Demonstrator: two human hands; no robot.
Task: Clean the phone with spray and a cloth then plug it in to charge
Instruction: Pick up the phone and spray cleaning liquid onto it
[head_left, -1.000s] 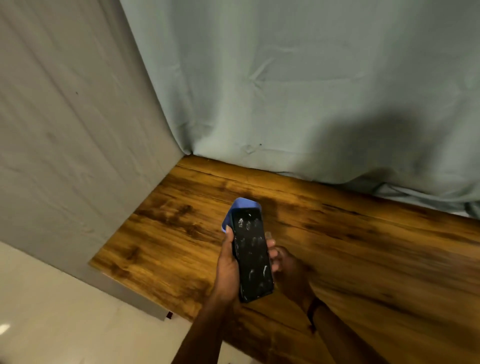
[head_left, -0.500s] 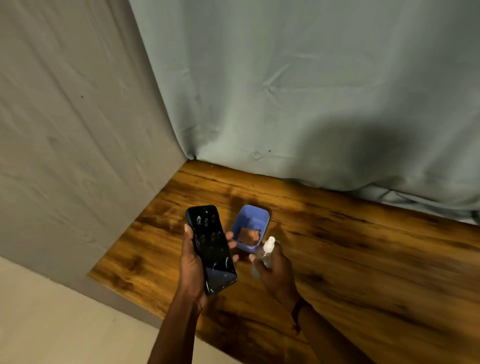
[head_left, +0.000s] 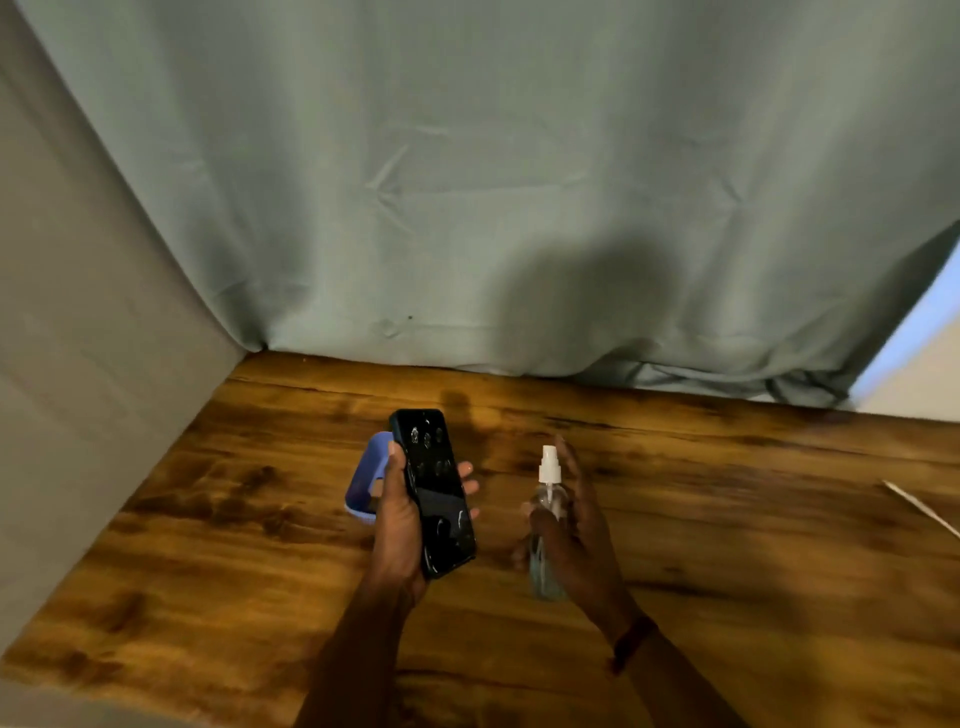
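My left hand (head_left: 400, 525) grips a black phone (head_left: 435, 488), screen up and smudged, above the wooden table (head_left: 727, 519). A blue phone case (head_left: 366, 480) lies on the table just left of and behind the phone, partly hidden by my hand. My right hand (head_left: 576, 535) is wrapped around a small clear spray bottle (head_left: 546, 525) with a white nozzle pointing up, a short way right of the phone. No cloth is in view.
A grey-green curtain (head_left: 493, 182) hangs along the table's back edge. A grey wall (head_left: 78, 338) borders the left side. A thin white cable or strip (head_left: 919, 506) lies at the far right of the table.
The view has swung right. My left hand carried the phone in front of the blue case. My right hand lifted the spray bottle clear and moved it rightward, away from the phone.
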